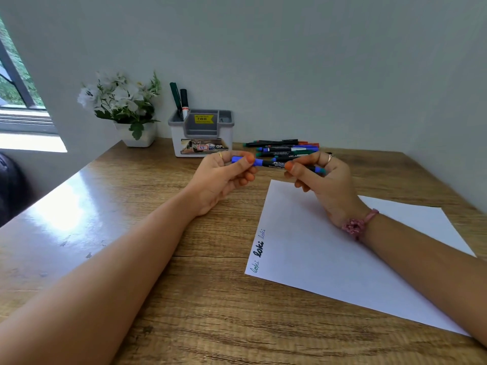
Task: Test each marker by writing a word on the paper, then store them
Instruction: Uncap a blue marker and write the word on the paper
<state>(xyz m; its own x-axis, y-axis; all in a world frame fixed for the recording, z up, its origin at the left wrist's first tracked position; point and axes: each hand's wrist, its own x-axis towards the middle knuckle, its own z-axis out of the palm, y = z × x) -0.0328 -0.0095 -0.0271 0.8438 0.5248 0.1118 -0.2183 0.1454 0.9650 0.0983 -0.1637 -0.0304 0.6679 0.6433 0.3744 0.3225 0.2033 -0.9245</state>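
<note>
The left hand (224,175) pinches the blue cap end of a blue-capped black marker (274,164), while the right hand (324,180) grips its barrel, holding it level above the wooden desk (184,299). The cap looks seated, though fingers hide the joint. Beneath lies white paper (342,272) bearing three written words. More markers (284,148) lie behind, beside the desk organizer (201,135), which holds two.
</note>
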